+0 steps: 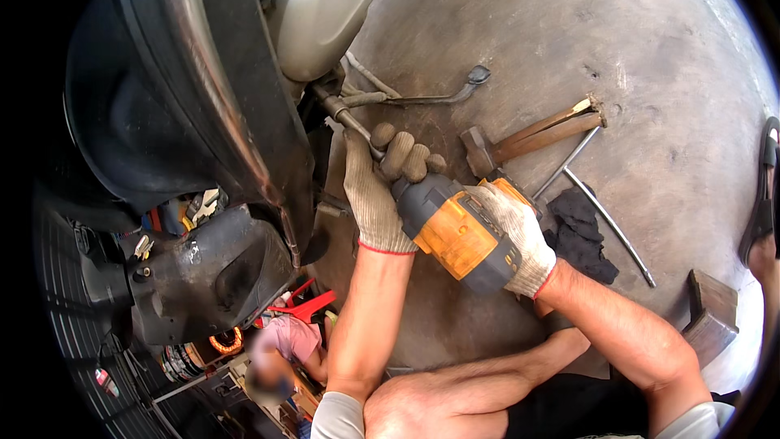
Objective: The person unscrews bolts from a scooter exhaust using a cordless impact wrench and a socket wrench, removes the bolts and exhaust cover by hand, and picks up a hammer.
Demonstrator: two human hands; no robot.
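Observation:
A yellow and black impact wrench (457,236) lies across my two gloved hands. My right hand (516,236) is closed around its grip. My left hand (380,187) wraps the metal extension bar (354,123) just ahead of the tool's nose, its fingers curled over the bar. The bar runs up and left to a socket (327,101) at the underside of a scooter, below a silver panel (317,12). What the socket sits on is hidden. Both gloves are off-white knit with a red cuff edge.
Right of the wrench, a hammer (478,152), a T-handle wrench (608,213) and a black rag (581,236) lie on the floor. A kickstand (435,100) juts out nearby. A block (715,313) stands at right, near a sandalled foot (764,228). Another person (296,345) is lower left.

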